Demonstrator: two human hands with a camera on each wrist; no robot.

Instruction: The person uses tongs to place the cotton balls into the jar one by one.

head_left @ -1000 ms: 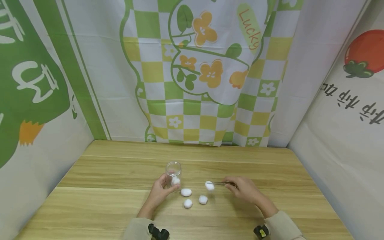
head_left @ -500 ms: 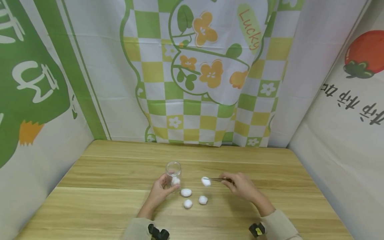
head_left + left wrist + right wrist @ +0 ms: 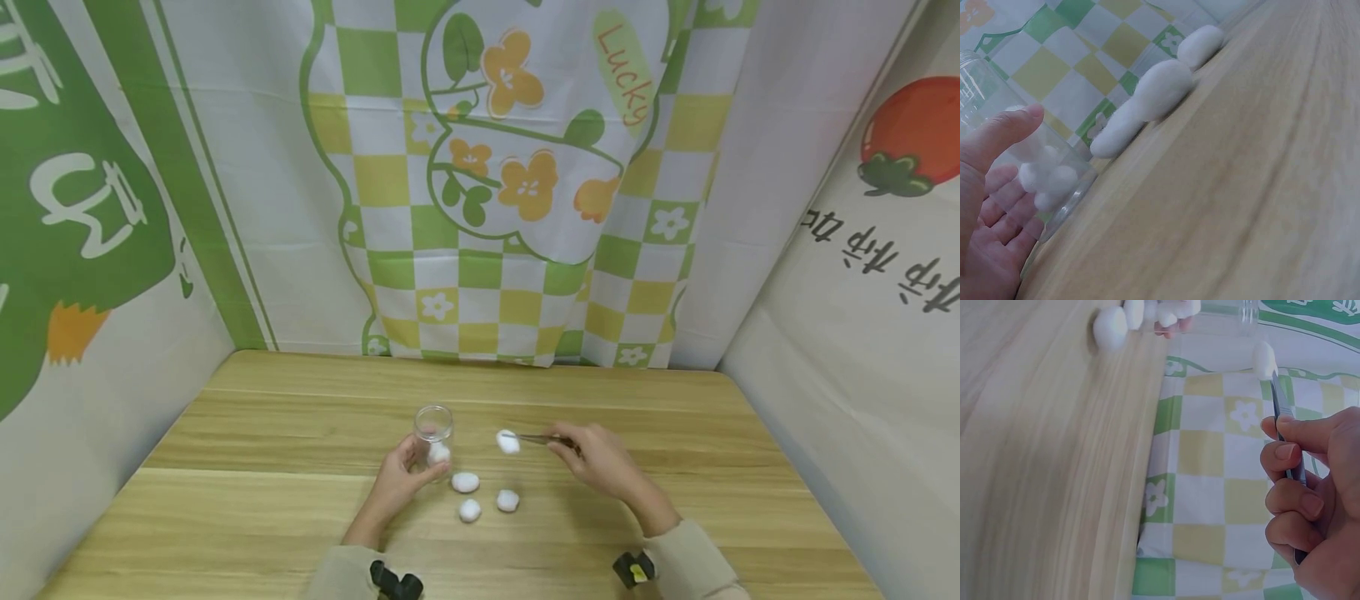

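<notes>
My left hand (image 3: 400, 481) curls round a clear open-topped jar (image 3: 434, 429) that stands upright on the table. White cotton balls (image 3: 1054, 181) lie in the bottom of the jar, seen through its wall in the left wrist view. My right hand (image 3: 597, 457) grips metal tweezers (image 3: 536, 438), fingers wrapped along their length in the right wrist view. A cotton ball (image 3: 508, 442) is pinched in the tweezer tips, raised above the table to the right of the jar and apart from it. Three loose cotton balls (image 3: 466, 482) rest on the table in front of the jar.
The wooden table (image 3: 262, 467) runs back to a checked green and yellow curtain (image 3: 480, 275). Printed cloth walls (image 3: 847, 400) stand at both sides. A small black device (image 3: 633, 569) is strapped at each wrist.
My right hand has moved left and farther back, bringing the tweezers and their cotton ball nearer the jar. The left hand, the jar and the loose balls have stayed put.
</notes>
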